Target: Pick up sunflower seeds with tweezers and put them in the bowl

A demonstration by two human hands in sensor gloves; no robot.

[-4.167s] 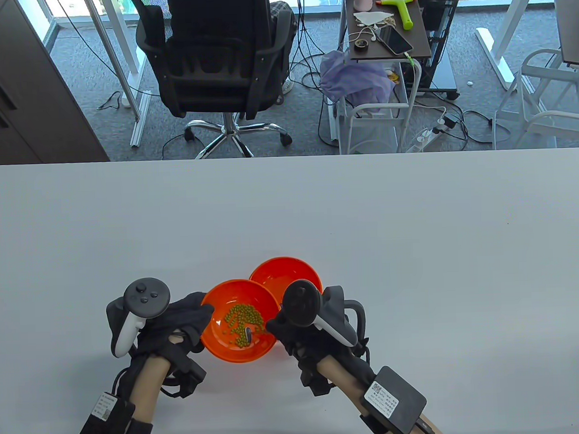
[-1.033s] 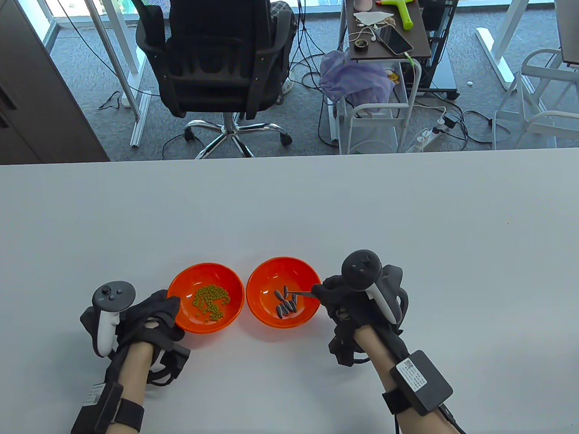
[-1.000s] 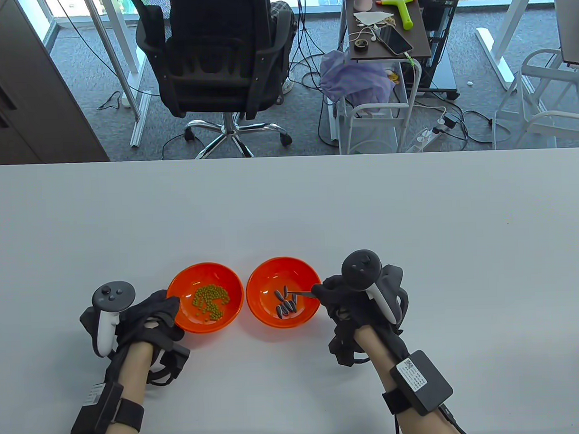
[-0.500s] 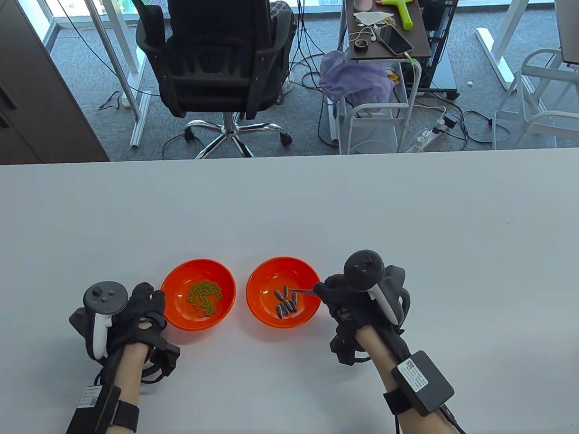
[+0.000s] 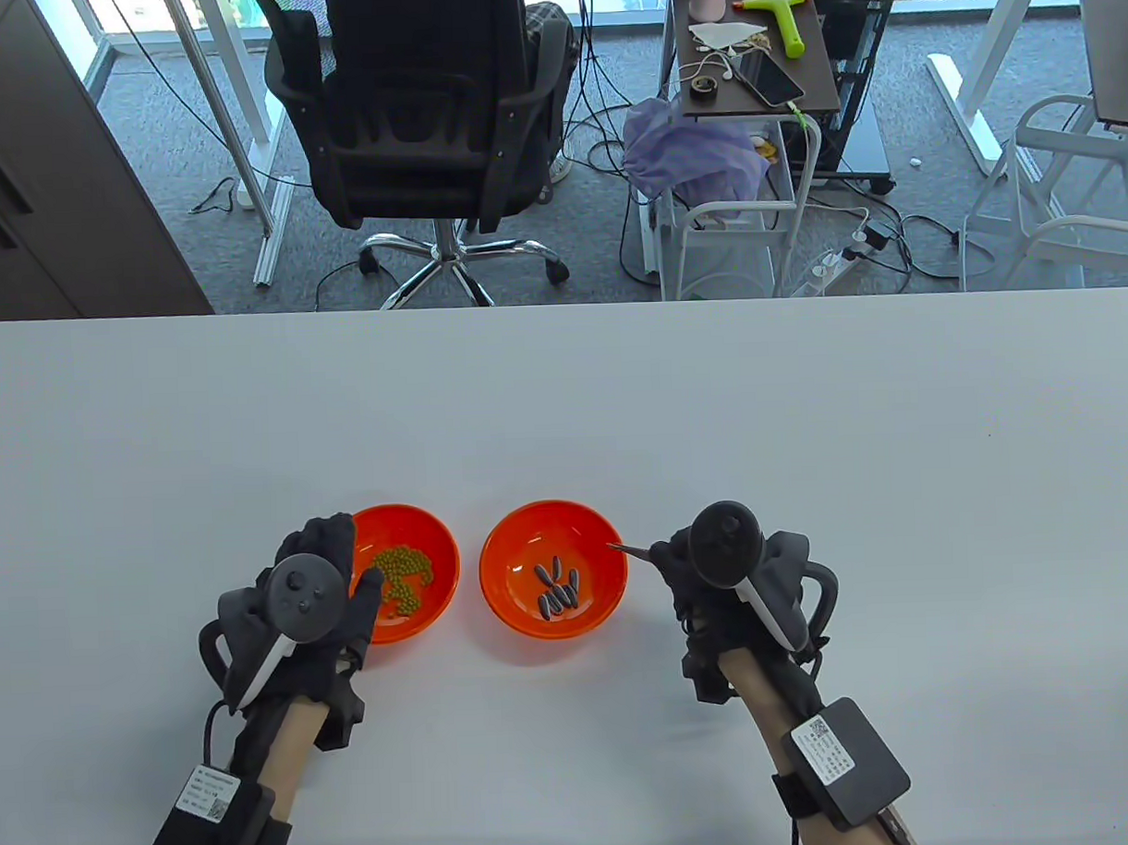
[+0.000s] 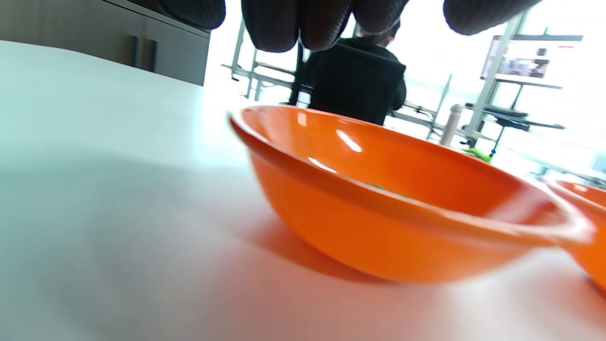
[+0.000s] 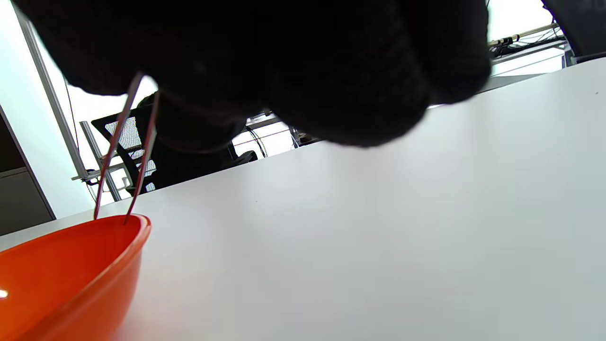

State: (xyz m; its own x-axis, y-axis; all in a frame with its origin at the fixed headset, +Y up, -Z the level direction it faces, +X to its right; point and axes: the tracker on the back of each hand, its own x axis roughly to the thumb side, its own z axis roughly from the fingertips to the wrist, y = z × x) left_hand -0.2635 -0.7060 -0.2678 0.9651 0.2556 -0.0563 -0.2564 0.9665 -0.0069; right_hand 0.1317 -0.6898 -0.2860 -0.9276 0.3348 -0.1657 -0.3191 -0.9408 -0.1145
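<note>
Two orange bowls stand side by side near the table's front. The right bowl (image 5: 517, 535) holds several dark sunflower seeds (image 5: 556, 591). The left bowl (image 5: 439, 549) holds green beans (image 5: 405, 576). My right hand (image 5: 669, 557) grips thin metal tweezers (image 5: 627, 550), whose tip is at the right bowl's right rim. In the right wrist view the tweezers (image 7: 128, 147) have their prongs apart and empty just above that bowl (image 7: 71, 265). My left hand (image 5: 333, 560) hovers over the left bowl's left rim; in the left wrist view its fingers (image 6: 284, 23) hang spread above the bowl (image 6: 378, 227).
The white table (image 5: 805, 433) stretches wide behind and to the right of the bowls. Beyond its far edge are an office chair (image 5: 423, 104) and a cart (image 5: 754, 46) on the floor.
My left hand moved right and forward from beside the left bowl to over its left rim. My right hand drew back to the right; the tweezers' tip left the seeds for the rim.
</note>
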